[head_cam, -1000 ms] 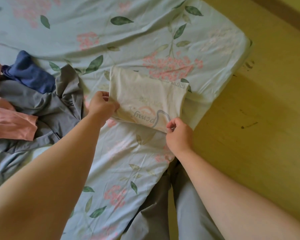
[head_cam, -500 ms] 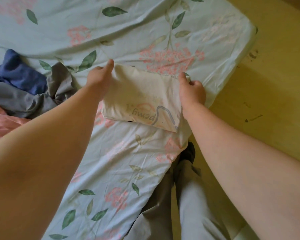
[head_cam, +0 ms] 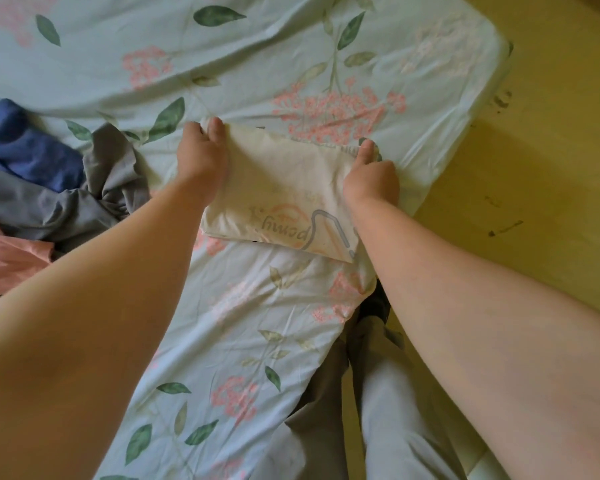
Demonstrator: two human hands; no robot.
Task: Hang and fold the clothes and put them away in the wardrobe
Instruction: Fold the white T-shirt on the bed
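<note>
Nearest, the person's grey trousers [head_cam: 388,420] stand against the bed [head_cam: 257,57] corner, its pale blue sheet printed with pink flowers. Both hands, left hand [head_cam: 201,157] and right hand [head_cam: 371,178], pinch the far corners of a folded cream shirt [head_cam: 284,188] lying on the sheet. Loose clothes [head_cam: 49,188] lie further left; yellow floor [head_cam: 534,168] lies to the right.

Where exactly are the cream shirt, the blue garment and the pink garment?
cream shirt [head_cam: 284,188], head view, its plain middle panel.
blue garment [head_cam: 28,150], head view, its bunched middle.
pink garment [head_cam: 11,258], head view, its visible fold.

Both hands [head_cam: 201,157] [head_cam: 371,176] gripping folded cream shirt [head_cam: 284,188], floral bedsheet [head_cam: 257,64]
</note>
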